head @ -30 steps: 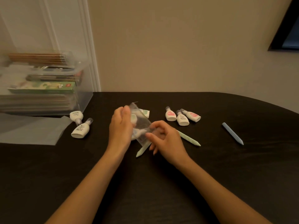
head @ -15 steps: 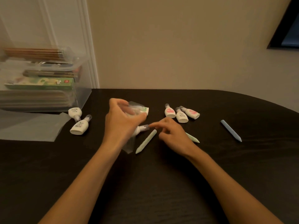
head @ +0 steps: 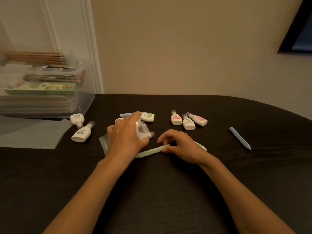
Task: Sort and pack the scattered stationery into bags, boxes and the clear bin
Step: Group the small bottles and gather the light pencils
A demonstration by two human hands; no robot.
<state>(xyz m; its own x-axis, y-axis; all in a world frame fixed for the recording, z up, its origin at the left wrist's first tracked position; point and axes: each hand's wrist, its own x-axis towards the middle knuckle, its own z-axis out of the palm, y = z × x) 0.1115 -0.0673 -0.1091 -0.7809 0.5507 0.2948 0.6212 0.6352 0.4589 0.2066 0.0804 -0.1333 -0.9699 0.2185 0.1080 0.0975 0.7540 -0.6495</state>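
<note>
Beneath the left hand [head: 125, 138], a clear bag [head: 103, 143] lies half-hidden.

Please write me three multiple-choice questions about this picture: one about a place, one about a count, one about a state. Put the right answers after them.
1. Where is the pale green stick?
A. Inside the clear bin
B. On the table, one end at the fingertips of the right hand
C. On the flat clear sheet

2. How many small bottles lie grouped beyond the right hand?
A. Two
B. Five
C. Three

3. What is the left hand doing?
A. Gripping a small clear bag that holds a bottle
B. Lying flat and empty
C. Curled into an empty fist

Answers: 1 B, its end meets the curled fingers on the dark top. 2 C, three lie side by side. 3 A, its fingers curl over the bag.
</note>
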